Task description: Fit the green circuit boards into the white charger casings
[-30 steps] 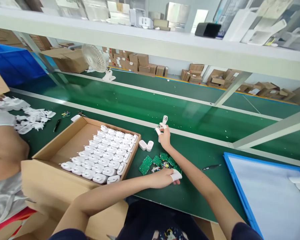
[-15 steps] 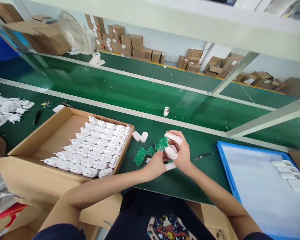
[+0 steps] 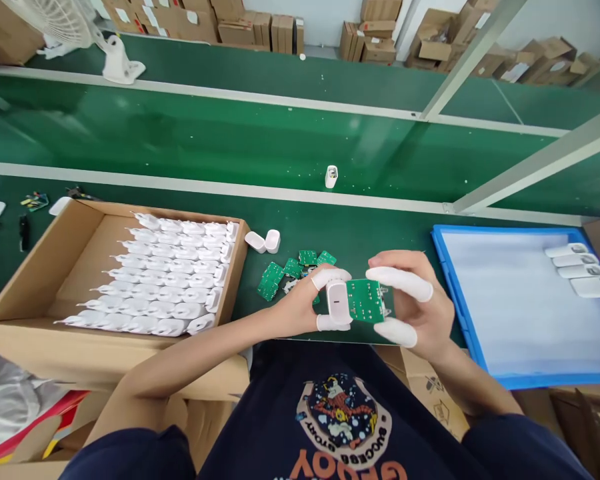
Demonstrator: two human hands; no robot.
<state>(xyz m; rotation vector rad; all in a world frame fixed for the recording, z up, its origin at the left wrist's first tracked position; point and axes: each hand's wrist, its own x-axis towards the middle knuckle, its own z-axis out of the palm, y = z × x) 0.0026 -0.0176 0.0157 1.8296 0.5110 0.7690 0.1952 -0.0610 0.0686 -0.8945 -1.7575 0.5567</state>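
Observation:
My left hand (image 3: 305,303), with white finger covers, grips a white plastic housing (image 3: 338,302) between its fingertips. My right hand (image 3: 417,303), also in finger covers, holds a green circuit board (image 3: 365,301) by its right end. The board's left edge meets the housing's right side; whether it sits partly inside I cannot tell. Several green circuit boards (image 3: 271,280) lie on the dark green table, behind and left of my left hand. Two white housings (image 3: 273,241) stand near the carton.
At left, an open carton (image 3: 240,267) holds rows of white housings (image 3: 170,288). A blue-rimmed tray (image 3: 453,303) at right holds several white housings (image 3: 575,260). Another white housing (image 3: 331,176) stands beyond the pale rail (image 3: 280,194). A fan (image 3: 120,61) is clipped at back left.
The view has tilted downward. The circuit board and white housing are now held end to end between my hands, and my right hand has moved right.

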